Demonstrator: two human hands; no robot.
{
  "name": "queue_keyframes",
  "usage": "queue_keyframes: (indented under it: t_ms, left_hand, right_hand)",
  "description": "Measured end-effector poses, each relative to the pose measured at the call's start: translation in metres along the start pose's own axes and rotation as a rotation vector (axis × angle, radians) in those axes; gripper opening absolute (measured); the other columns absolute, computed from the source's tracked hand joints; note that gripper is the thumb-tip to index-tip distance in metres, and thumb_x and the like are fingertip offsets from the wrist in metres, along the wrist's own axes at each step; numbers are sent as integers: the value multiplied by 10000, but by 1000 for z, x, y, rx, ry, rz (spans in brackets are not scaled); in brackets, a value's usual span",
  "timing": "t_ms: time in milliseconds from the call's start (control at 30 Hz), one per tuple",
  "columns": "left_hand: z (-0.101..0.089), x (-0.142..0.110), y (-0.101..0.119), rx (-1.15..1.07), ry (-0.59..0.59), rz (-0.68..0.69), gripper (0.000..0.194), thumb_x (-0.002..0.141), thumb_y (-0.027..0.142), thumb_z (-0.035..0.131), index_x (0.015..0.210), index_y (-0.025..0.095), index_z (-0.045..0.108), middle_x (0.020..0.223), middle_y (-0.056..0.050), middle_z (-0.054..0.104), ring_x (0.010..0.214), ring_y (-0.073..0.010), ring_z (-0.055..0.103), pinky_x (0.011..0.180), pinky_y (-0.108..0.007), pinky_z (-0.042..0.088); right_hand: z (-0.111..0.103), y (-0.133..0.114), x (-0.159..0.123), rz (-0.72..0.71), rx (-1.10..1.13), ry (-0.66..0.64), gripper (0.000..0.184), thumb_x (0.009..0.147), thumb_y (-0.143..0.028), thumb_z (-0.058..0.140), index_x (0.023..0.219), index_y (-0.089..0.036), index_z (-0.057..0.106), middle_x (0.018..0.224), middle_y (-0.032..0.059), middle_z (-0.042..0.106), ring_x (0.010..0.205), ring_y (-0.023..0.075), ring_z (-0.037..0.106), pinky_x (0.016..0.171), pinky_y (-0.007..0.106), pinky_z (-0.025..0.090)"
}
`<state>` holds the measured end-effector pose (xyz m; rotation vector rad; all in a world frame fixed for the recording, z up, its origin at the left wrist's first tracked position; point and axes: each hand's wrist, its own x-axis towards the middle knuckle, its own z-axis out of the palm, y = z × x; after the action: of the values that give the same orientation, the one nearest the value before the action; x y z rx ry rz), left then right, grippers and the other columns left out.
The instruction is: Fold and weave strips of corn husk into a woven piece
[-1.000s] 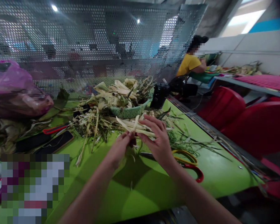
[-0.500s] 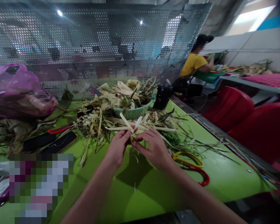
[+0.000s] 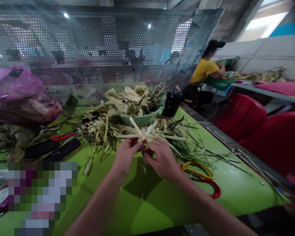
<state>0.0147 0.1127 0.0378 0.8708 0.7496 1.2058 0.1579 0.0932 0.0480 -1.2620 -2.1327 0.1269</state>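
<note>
My left hand [image 3: 125,154] and my right hand [image 3: 162,158] meet above the green table [image 3: 152,203], both pinched on a small bundle of pale leaf strips [image 3: 140,132] that fans out above my fingers. Right behind it lies a heap of dried leaves and strips [image 3: 105,126]. A green basket [image 3: 140,119] full of husks stands behind that heap.
Yellow and red handled scissors [image 3: 206,182] lie right of my right hand. A black phone [image 3: 61,150] and a red-handled tool [image 3: 62,135] lie at left, below a pink plastic bag [image 3: 22,98]. A perforated metal screen [image 3: 100,49] backs the table. A person in yellow [image 3: 205,70] sits far right, red chairs [image 3: 260,127] nearer.
My right hand has come down off the long strips and closed in against my left hand. The strips now stand fanned above both hands.
</note>
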Motion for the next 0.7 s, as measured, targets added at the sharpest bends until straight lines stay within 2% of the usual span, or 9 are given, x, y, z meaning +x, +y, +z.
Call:
queue_keyframes:
  t_ms: [233, 333, 400, 500, 600, 700]
  left_hand:
    - [-5, 3, 4, -70, 121, 27, 313, 633, 222, 765, 906, 128, 644, 837, -40, 707, 695, -97, 600, 739, -238, 451]
    - [-6, 3, 6, -102, 119, 10, 303, 633, 221, 770, 887, 133, 629, 844, -39, 705, 685, -91, 599, 724, -228, 455]
    - [-6, 3, 7, -114, 95, -11, 301, 650, 231, 762, 898, 140, 620, 843, -35, 702, 681, -88, 596, 707, -219, 455]
    - [-6, 2, 7, -115, 52, -68, 288, 668, 232, 749, 912, 151, 619, 823, -25, 697, 676, -88, 594, 691, -211, 454]
    - [-4, -1, 6, -96, -18, -133, 239, 680, 196, 726, 893, 146, 632, 829, -36, 693, 700, -98, 603, 705, -216, 458]
    - [0, -5, 7, -80, -81, -188, 190, 701, 176, 692, 879, 131, 641, 799, -52, 683, 726, -119, 615, 716, -230, 468]
  right_hand:
    - [1, -7, 0, -116, 32, -124, 116, 661, -65, 576, 676, -181, 571, 675, 16, 582, 685, 167, 483, 669, 301, 329]
    - [-2, -7, -1, -100, 112, -149, 97, 692, -92, 595, 665, -183, 576, 657, 4, 575, 666, 157, 481, 659, 296, 335]
    - [-4, -4, -1, -22, 230, -148, 79, 767, -180, 607, 689, -186, 593, 668, 1, 583, 670, 155, 498, 657, 292, 351]
    - [-7, 2, 1, 228, 493, -39, 147, 838, -330, 581, 798, -193, 616, 739, 10, 611, 698, 160, 536, 644, 283, 392]
    - [-6, 9, 3, 446, 853, 62, 191, 810, -370, 616, 883, -194, 618, 824, 28, 648, 762, 174, 583, 686, 292, 445]
    - [-4, 12, 4, 571, 1167, 77, 211, 756, -363, 677, 863, -189, 624, 767, 25, 652, 699, 165, 595, 682, 303, 477]
